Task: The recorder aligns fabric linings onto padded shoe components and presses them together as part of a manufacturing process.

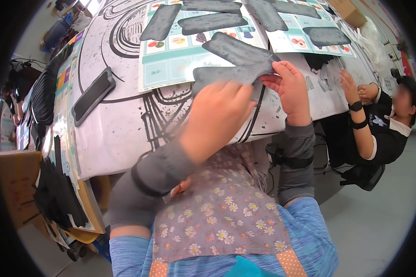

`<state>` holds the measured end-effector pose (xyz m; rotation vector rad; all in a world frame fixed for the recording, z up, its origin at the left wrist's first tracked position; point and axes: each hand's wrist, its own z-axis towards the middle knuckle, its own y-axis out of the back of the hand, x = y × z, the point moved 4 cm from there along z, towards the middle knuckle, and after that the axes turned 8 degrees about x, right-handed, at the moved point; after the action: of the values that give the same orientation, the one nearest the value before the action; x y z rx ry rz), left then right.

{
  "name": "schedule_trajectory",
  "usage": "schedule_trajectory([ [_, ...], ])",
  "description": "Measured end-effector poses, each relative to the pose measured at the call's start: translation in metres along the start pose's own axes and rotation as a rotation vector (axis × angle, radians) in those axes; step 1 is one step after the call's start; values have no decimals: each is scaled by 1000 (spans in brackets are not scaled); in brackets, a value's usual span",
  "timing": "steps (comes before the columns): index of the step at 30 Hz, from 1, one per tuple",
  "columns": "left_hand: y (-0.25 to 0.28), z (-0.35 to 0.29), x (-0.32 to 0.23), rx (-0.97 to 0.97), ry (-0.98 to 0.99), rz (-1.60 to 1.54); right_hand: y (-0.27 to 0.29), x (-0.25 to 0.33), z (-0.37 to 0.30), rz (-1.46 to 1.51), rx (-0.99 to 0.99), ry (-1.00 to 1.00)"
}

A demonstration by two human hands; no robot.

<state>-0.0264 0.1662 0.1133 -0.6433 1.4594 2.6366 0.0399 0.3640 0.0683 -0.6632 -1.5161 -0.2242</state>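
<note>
A thin, flexible dark-grey strip with rounded corners [229, 74] is bent up off the table. My right hand [289, 90] pinches its raised right corner between thumb and fingers. My left hand [219, 115] is closed over the strip's near side, fingers curled and slightly blurred; what lies inside them is hidden. Just beyond, another grey strip [233, 48] lies on a printed sheet [166, 69] with fruit pictures, its right end meeting the held one.
Several more grey strips [212, 22] lie across the sheets at the back. A black-rimmed strip [94, 97] rests alone on the stained white table [111, 147]. Black pieces [60, 194] are stacked at lower left. A co-worker [379, 120] sits at the right, hands over the table edge.
</note>
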Motion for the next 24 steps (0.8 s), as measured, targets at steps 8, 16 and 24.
schedule_trajectory([
  [8, -50, 50, 17, -95, 9, 66, 5, -13, 2, 43, -4, 54],
  [16, -48, 54, 29, -142, 80, -49, 56, -33, -5, -548, -203, -130],
  [24, -41, 54, 42, -145, 155, -105, 44, -49, -2, -313, -159, -143],
])
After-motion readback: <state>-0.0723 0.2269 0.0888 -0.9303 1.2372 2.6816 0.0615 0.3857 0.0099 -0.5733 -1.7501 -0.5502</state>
